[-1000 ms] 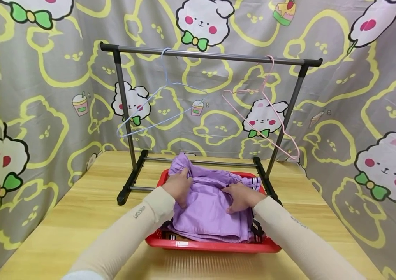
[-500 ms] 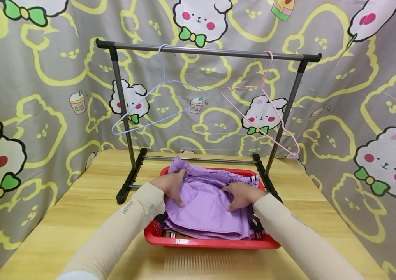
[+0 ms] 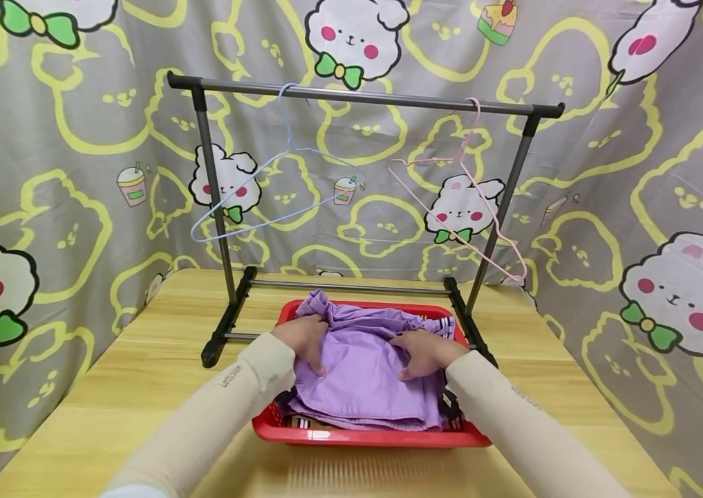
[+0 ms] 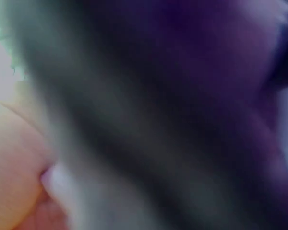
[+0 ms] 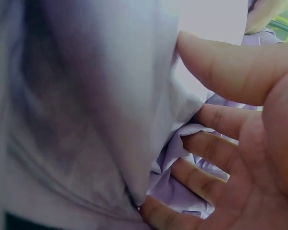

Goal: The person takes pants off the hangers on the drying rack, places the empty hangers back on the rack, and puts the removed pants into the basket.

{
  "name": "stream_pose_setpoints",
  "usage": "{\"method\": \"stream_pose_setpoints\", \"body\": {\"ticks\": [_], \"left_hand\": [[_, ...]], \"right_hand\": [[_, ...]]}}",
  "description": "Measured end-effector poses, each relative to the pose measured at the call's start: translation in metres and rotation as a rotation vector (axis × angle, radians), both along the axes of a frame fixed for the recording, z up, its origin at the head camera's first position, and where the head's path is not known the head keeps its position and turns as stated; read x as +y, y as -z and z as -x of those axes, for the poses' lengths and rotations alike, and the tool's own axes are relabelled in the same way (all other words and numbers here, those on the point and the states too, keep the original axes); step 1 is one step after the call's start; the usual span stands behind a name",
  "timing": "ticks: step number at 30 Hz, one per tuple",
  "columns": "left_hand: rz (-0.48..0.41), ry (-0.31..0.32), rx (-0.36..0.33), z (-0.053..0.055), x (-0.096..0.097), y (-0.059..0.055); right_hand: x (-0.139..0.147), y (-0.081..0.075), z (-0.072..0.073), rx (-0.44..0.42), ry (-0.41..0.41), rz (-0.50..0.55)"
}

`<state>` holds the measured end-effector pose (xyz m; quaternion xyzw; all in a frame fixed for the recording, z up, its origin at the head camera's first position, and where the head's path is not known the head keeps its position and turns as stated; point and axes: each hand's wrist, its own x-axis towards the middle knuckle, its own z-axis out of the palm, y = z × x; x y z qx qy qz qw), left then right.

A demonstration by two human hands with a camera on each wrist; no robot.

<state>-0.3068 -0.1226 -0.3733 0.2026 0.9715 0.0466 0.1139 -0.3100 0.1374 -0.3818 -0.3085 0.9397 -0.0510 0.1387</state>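
A purple garment (image 3: 363, 380) lies folded on top of the clothes in a red basket (image 3: 382, 437); a striped black-and-white band (image 3: 444, 323) shows at its back right. My left hand (image 3: 304, 339) grips the garment's left side; its wrist view is too blurred to show the hold. On the right side, my right hand (image 3: 424, 351) holds the cloth. In the right wrist view its thumb (image 5: 230, 69) lies on the near face of the fabric and the fingers (image 5: 201, 179) reach behind a fold.
Behind the basket stands a grey clothes rack (image 3: 363, 95) with black feet (image 3: 227, 332). From its bar hang a blue hanger (image 3: 245, 176) and a pink hanger (image 3: 463, 166). A wooden table (image 3: 139, 373) bears everything. Patterned curtains (image 3: 600, 173) enclose the back and sides.
My left hand has shifted left and slightly down along the garment. The raised cloth at the back left has sunk lower. My right hand stays nearly in place.
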Motion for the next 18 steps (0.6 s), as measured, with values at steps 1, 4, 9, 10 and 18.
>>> {"method": "stream_pose_setpoints", "body": {"ticks": [1, 4, 9, 10, 18], "left_hand": [[0.0, 0.005, 0.005, 0.0, 0.0, 0.0], [-0.007, 0.014, 0.008, 0.001, -0.002, 0.001], [-0.06, -0.002, -0.01, 0.003, -0.005, -0.004], [-0.082, -0.006, -0.02, 0.003, -0.006, -0.006], [-0.137, 0.007, -0.055, -0.007, -0.007, -0.015]], "right_hand": [[0.0, -0.001, -0.001, -0.002, -0.001, -0.006], [-0.001, -0.003, -0.002, -0.007, -0.002, -0.02], [0.001, -0.011, -0.002, -0.005, 0.032, 0.03], [0.001, -0.013, -0.003, -0.005, 0.038, 0.049], [0.006, -0.015, -0.006, 0.082, 0.0, 0.147]]}}
